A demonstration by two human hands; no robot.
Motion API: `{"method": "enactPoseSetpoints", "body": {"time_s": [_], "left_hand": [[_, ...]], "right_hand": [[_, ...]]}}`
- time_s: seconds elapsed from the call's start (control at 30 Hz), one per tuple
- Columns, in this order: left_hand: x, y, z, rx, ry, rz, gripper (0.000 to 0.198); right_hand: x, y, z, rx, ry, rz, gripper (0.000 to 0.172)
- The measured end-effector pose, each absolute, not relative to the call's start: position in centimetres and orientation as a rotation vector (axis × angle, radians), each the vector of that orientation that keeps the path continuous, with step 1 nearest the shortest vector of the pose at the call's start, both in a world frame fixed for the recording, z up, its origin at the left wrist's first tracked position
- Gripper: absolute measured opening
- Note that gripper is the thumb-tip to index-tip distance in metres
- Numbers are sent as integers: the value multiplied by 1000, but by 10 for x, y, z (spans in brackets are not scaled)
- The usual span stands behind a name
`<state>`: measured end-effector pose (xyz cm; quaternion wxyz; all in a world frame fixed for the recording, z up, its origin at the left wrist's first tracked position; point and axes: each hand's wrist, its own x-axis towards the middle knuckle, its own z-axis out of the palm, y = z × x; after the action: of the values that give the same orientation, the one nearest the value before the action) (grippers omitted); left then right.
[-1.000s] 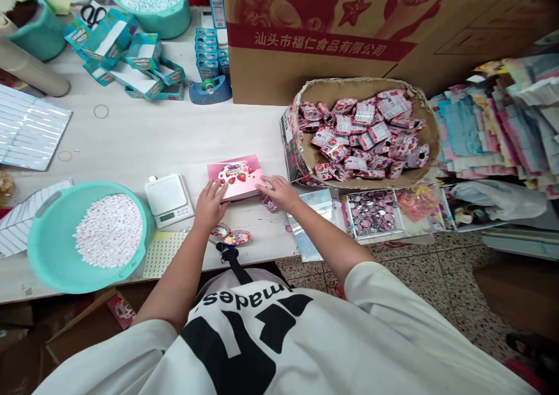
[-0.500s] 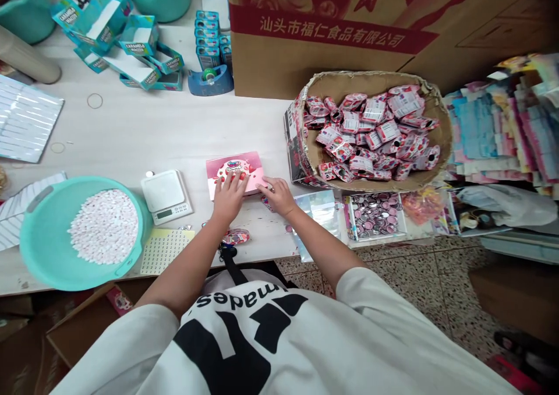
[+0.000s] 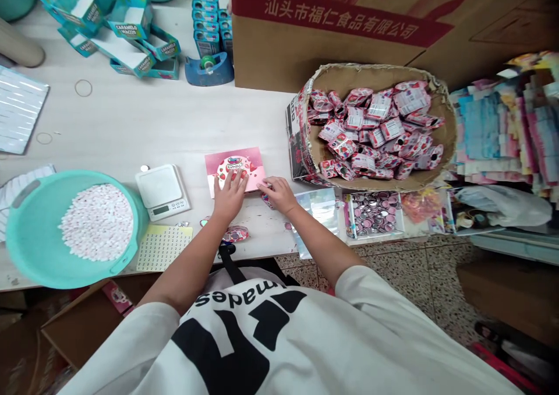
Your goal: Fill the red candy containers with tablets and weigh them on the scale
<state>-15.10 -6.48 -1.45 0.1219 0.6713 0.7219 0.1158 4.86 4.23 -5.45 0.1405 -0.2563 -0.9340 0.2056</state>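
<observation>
A pink printed carton [image 3: 212,163] with strawberries and a white panel rests on the table in front of me. My left hand [image 3: 230,197] lies on its front part, fingers spread and flat. At the carton's lower right corner is my right hand [image 3: 279,195], its thumb and fingertips apart and touching the corner. A small pink printed packet [image 3: 266,201] shows partly beneath the right hand. Nearer my body, another pink packet [image 3: 236,233] sits beside my left forearm.
To the left stand a kitchen scale [image 3: 161,190], a teal tub [image 3: 26,226] of white candies and a yellow sticker sheet [image 3: 163,246]. A cut carton [image 3: 301,144] of pink packets is on the right, before a large cardboard box [image 3: 271,51]. A blue tape dispenser [image 3: 220,71] stands behind.
The camera view has shifted slightly. Both hands stay at the pink carton, and the right fingertips have moved slightly at its corner.
</observation>
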Motion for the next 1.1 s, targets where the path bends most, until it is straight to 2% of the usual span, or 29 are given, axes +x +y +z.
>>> {"method": "enactPoseSetpoints", "body": {"time_s": [0.23, 0.4, 0.6, 0.7, 0.8, 0.87, 0.93, 1.03, 1.1], "left_hand": [[-147, -67, -25, 1890, 2134, 352, 56], [-180, -79, -9, 1966, 2067, 287, 69], [-222, -90, -23, 2079, 1924, 156, 63], [-224, -87, -25, 2031, 1854, 194, 64], [-224, -83, -15, 1751, 1781, 395, 63], [-224, -80, -7, 1540, 1795, 561, 68], [-222, -76, -5, 1232, 1905, 797, 70], [-211, -69, -8, 800, 1954, 1068, 62], [-199, -69, -8, 748, 1923, 1124, 55]], "right_hand": [[27, 30, -45, -749, -2700, 575, 23], [20, 29, -52, -676, -2680, 581, 26], [35, 38, -69, -620, -2694, 709, 21], [40, 40, -70, -641, -2686, 815, 19], [33, 37, -60, -718, -2628, 877, 12], [21, 35, -49, -811, -2564, 870, 16], [3, 35, -41, -1191, -2300, 937, 27], [-25, 37, -29, -1750, -1710, 1153, 41], [-37, 37, -16, -1790, -1592, 1295, 45]]}}
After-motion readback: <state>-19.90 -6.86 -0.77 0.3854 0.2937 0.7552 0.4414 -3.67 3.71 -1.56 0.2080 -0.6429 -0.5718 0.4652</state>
